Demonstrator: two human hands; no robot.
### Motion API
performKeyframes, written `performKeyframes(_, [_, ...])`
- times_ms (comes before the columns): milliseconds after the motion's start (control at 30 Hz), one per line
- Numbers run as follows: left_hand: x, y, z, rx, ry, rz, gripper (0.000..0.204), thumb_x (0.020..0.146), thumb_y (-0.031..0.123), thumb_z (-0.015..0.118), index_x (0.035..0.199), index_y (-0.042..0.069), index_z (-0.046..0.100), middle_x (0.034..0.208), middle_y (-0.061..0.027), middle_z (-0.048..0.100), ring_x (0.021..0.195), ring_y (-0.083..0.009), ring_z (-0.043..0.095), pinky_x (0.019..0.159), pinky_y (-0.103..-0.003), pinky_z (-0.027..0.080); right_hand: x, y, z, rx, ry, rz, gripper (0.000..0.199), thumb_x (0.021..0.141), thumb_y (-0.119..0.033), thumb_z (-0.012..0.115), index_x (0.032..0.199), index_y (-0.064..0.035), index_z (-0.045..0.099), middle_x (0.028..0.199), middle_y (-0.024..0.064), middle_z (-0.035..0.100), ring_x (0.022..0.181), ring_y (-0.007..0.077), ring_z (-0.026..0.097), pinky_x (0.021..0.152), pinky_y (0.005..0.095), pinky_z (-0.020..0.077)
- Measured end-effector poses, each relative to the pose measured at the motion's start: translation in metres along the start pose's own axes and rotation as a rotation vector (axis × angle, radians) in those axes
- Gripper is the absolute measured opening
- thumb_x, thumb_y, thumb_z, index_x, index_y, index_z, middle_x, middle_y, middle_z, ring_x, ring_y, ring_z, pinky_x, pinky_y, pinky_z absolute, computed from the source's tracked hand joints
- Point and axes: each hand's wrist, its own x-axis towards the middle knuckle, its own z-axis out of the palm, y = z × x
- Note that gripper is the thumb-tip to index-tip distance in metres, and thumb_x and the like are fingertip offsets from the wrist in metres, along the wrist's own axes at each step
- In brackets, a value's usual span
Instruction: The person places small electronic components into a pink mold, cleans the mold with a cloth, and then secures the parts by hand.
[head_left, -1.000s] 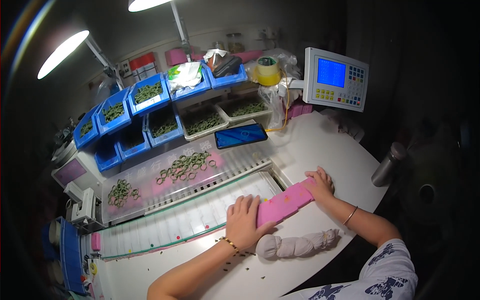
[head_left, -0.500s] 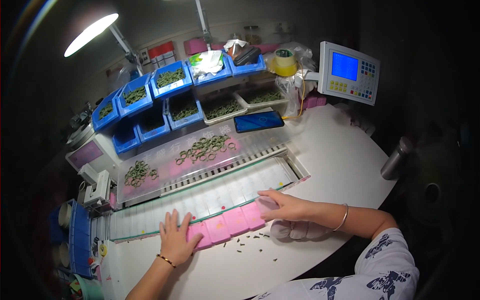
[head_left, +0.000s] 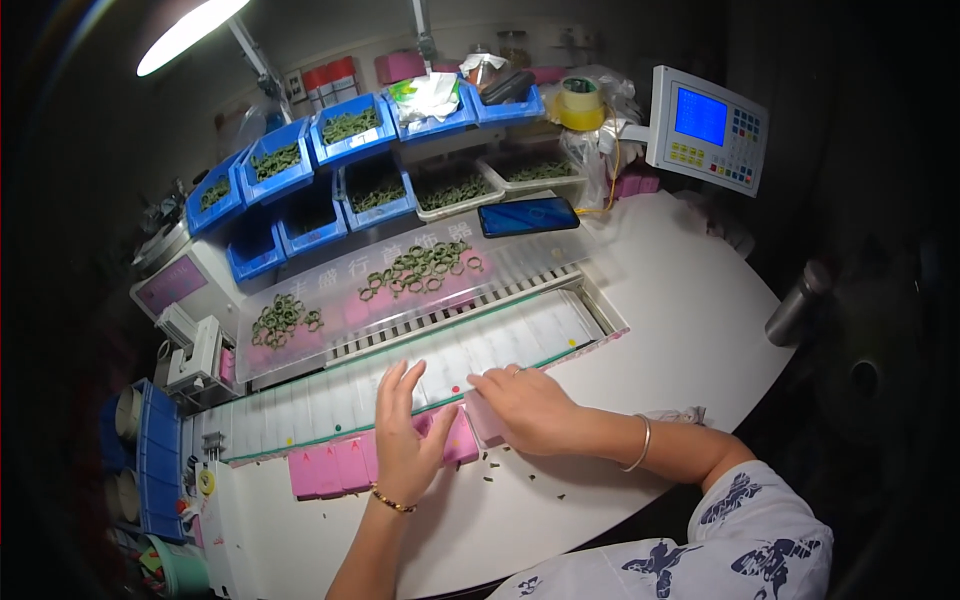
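A row of flat pink blocks [head_left: 322,472] lies along the front edge of a glass-topped strip [head_left: 400,392]. My left hand [head_left: 408,435] is raised over the row, fingers stretched and apart, hiding some of the blocks behind it. At the row's right end, my right hand [head_left: 530,408] is closed on a paler pink block [head_left: 485,420]; its fingers partly cover it. Small dark green scraps [head_left: 490,478] are scattered on the white tabletop just below that hand.
Beyond the strip, green rings [head_left: 420,270] lie in heaps on a clear sheet [head_left: 345,318]. Blue bins [head_left: 347,130] of green pieces stand behind, with a phone [head_left: 528,216] before them. A control panel [head_left: 710,130] and metal flask [head_left: 798,303] are at right, a lamp [head_left: 195,35] upper left.
The pink row has shifted left along the strip. My left hand has lifted off the blocks, and my right hand has moved left with the paler block. The view has tilted slightly.
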Motion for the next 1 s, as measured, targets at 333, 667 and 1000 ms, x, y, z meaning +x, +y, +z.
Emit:
performKeyframes(333, [0.003,0.003,0.013,-1.487,-0.442,-0.57,0.057,0.1,0.04,0.05,0.136,-0.004,0.044,0.129,-0.0117,0.055,0.115,-0.0179,0.057,0.096,-0.031,0.047,-0.009,-0.015,-0.032,0.376,0.461,-0.123,0.077,0.065,-0.01,0.079,0.133,-0.0004,0.044,0.125,0.0177,0.052,0.113,0.0329,0.053,0.092,0.0406,0.0472])
performKeyframes(667, [-0.017,-0.014,0.012,-1.459,-0.481,-0.626,0.08,0.082,0.026,0.078,0.144,-0.001,0.035,0.129,-0.008,0.053,0.12,-0.0184,0.053,0.097,-0.034,0.048,-0.011,-0.013,-0.007,0.906,0.293,-0.145,0.081,0.073,-0.016,0.081,0.142,-0.0044,0.041,0.139,0.0143,0.044,0.12,0.0249,0.049,0.096,0.0392,0.0453])
performKeyframes(1000, [-0.011,0.005,0.016,-0.975,-0.481,-0.254,0.103,0.066,0.007,0.086,0.15,0.001,0.027,0.138,-0.0047,0.037,0.124,-0.0163,0.044,0.104,-0.033,0.042,-0.013,-0.023,0.006,0.547,0.414,-0.158,0.07,0.08,-0.028,0.075,0.136,-0.0016,0.042,0.122,0.02,0.053,0.112,0.037,0.053,0.093,0.0428,0.046])
